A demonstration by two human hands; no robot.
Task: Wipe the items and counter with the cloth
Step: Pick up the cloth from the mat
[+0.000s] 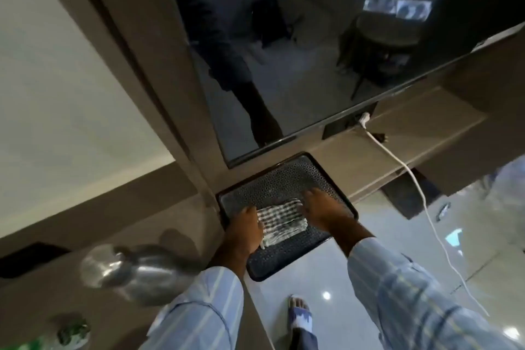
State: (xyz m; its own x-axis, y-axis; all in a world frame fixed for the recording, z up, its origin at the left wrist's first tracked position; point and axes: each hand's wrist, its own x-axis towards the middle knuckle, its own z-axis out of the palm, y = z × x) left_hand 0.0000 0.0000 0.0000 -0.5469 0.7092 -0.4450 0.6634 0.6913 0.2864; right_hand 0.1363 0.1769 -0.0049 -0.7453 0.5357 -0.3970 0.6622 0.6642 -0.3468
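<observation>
Counter (119, 209): tray (284, 179) overhanging edge, hands flanking folded cloth (281, 220).

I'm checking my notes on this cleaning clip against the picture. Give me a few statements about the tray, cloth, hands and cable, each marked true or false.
1. The folded checked cloth lies on the dark patterned tray. True.
2. The tray sits wholly on the counter. False: its near end juts out past the counter edge, over the floor.
3. The left hand is at the cloth's left edge and the right hand at its right. True.
4. The white cable lies across the tray. False: it hangs to the right of the tray, clear of it.
5. Both sleeves are plain black. False: they are pale blue and striped.
</observation>
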